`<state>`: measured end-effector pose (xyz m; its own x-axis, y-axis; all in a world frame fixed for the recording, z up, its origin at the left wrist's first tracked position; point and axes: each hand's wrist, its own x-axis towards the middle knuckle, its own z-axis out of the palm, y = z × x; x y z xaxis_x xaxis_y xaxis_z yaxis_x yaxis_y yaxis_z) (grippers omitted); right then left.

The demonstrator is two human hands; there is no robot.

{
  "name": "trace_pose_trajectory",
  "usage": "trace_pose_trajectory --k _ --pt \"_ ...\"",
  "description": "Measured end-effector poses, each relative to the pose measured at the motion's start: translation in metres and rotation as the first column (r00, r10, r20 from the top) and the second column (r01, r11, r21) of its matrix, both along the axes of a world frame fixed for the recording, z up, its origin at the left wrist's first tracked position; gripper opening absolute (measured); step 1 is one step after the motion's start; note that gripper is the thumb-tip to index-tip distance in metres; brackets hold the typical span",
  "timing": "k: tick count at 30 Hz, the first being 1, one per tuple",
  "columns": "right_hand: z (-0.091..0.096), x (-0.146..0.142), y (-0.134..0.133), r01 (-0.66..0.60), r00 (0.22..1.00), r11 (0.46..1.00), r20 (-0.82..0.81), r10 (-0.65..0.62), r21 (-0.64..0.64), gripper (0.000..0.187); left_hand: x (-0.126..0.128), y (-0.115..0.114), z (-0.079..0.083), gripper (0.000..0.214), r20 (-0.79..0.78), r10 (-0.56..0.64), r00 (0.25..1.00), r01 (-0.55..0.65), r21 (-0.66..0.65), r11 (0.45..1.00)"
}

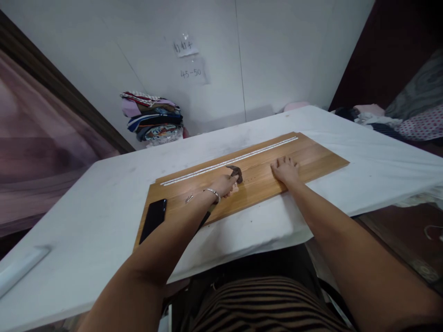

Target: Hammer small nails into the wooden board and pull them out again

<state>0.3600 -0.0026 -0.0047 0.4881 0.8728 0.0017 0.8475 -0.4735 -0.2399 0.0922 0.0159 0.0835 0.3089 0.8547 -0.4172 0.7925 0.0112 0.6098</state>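
Note:
A long wooden board [311, 157] lies across a white table [104, 184]. My left hand [224, 185], a bracelet on its wrist, is closed round the handle of a hammer [236, 172] whose dark head rests on the board's middle. My right hand [285, 169] lies flat on the board just right of the hammer, fingers spread. A pale ruler strip [228, 161] runs along the board's far edge. A few small nails [188, 198] lie on the board left of my left wrist.
A black phone [153, 219] sits on the board's near left corner. Folded clothes [152, 117] are stacked against the white wall behind the table. Bedding and fabric [408, 120] lie at the right. A white object [20, 267] rests at the table's left edge.

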Motion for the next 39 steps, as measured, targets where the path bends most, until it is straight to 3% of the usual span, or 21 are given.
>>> trace_pose_trajectory --k 3,11,31,39 --pt "0.000 0.000 0.000 -0.004 1.000 1.000 0.006 0.004 0.008 0.064 0.000 -0.001 -0.002 0.040 0.004 -0.014 1.000 0.014 -0.005 1.000" --pt "-0.002 0.000 0.000 0.003 1.000 1.000 0.004 -0.003 0.007 0.065 0.002 -0.006 0.013 0.039 -0.027 -0.005 1.000 0.005 0.019 1.000" --pt "-0.004 0.002 0.002 -0.003 1.000 1.000 0.010 0.003 0.009 0.063 -0.004 0.002 0.001 0.041 0.001 -0.005 1.000 0.005 -0.014 1.000" --pt "-0.004 0.003 0.002 -0.002 1.000 1.000 0.008 0.002 0.003 0.063 -0.002 0.000 0.009 0.038 0.004 -0.003 1.000 0.003 0.007 1.000"
